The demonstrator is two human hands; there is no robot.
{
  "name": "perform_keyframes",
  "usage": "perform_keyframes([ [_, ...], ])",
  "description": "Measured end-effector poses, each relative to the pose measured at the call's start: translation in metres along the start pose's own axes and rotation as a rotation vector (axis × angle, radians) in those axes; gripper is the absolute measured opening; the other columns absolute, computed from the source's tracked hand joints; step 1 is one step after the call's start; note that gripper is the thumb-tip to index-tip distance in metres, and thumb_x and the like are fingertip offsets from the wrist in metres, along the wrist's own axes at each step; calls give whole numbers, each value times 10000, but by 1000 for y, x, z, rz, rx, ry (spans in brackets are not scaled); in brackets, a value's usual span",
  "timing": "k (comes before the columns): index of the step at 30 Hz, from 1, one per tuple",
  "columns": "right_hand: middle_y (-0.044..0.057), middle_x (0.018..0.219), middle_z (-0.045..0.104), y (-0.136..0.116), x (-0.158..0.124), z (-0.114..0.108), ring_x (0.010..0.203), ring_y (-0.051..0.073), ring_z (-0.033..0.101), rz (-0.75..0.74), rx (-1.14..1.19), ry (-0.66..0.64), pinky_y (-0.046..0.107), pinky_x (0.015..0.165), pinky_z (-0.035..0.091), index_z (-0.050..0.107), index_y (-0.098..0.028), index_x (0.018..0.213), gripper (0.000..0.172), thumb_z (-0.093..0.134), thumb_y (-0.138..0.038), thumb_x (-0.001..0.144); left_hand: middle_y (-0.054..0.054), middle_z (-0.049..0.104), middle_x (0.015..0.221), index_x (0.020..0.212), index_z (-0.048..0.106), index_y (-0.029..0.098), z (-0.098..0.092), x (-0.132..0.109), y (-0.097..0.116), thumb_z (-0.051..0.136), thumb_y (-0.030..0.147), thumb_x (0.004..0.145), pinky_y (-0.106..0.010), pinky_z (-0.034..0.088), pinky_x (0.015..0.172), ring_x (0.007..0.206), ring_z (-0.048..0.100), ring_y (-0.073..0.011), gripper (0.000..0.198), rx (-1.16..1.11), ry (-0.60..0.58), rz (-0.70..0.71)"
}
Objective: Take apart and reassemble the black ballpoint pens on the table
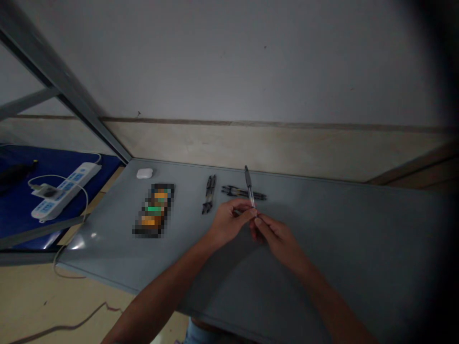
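From my remote seat I see the left hand (229,222) and the right hand (277,241) meeting low over a grey table (340,248); between them stands a clear-barrelled pen (249,184), tilted up and away from me, its dark upper tip free; the left hand's fingers (244,206) are nearly closed, pinching it near the lower end, and the right hand's fingertips (261,220) close in on that same end, though they hide how firmly each hand bears on it; I read that shared hold as keeping the barrel steady and in plain view; just beyond the hands, a pair of dark pens (244,192) lies roughly crosswise to my view, and another dark pair (209,194) lies further left, pointing toward me; their tidy spacing looks deliberately set out rather than dropped; further left sit a pixelated flat object (153,210), too blurred for me to identify, and a small white case (144,173) near the table's back edge; off the table's left side, a white power strip (62,190) rests on a blue surface (21,165), probably kept there to stay off the worktop.
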State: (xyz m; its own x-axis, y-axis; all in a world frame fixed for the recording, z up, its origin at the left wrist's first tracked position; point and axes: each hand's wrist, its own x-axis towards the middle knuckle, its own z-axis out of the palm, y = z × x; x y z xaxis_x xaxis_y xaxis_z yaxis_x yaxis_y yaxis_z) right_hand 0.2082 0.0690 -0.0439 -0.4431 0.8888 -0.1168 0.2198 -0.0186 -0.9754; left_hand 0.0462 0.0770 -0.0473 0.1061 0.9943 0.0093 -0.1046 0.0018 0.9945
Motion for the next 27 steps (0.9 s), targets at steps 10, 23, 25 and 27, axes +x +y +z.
perform_keyframes([
  [10,19,624,567,0,-1,1,582,143,509,29,166,-19,274,568,389,569,-182,777,430,427,-550,948,-53,710,837,1020,677,147,-1,-1,2,710,403,793,-251,510,723,773,661,-138,344,57,-7,-14],
  [23,31,644,565,-2,0,5,588,147,523,90,238,-44,281,573,430,565,-180,759,479,452,-623,903,-95,710,1050,1153,654,173,-1,-3,10,662,356,825,-268,526,764,875,672,-158,376,1,-92,-7],
  [25,27,631,564,-2,-1,6,580,146,520,96,257,-67,278,569,425,563,-182,760,470,453,-615,907,-103,698,1088,1178,648,177,-1,-5,14,645,382,837,-282,528,773,856,669,-158,398,-75,-126,-12],
  [27,26,632,567,-3,-1,7,581,146,520,94,265,-70,277,569,420,568,-181,771,462,452,-606,911,-109,697,1083,1176,652,173,-2,-6,18,612,428,858,-281,525,744,826,664,-157,409,-125,-136,-14],
])
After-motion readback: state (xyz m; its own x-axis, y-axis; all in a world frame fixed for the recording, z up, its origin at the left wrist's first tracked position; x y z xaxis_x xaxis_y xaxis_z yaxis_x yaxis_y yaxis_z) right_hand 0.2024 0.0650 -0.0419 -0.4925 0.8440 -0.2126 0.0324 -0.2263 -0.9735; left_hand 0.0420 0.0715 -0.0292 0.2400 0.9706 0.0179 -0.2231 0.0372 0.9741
